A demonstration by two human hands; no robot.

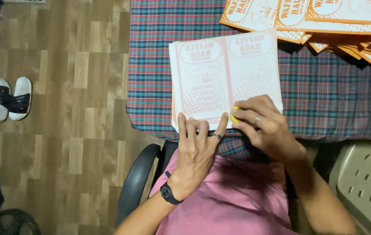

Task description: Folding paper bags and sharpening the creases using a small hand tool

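Both hands press pale, orange-printed paper sheets (224, 78).

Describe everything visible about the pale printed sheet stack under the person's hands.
The sheet stack is thin, whitish paper with faded orange-pink print showing through in reverse, split into two panels. It lies flat at the near edge of the plaid tablecloth. The left hand presses its near edge; the right hand holds a small yellow object on it.
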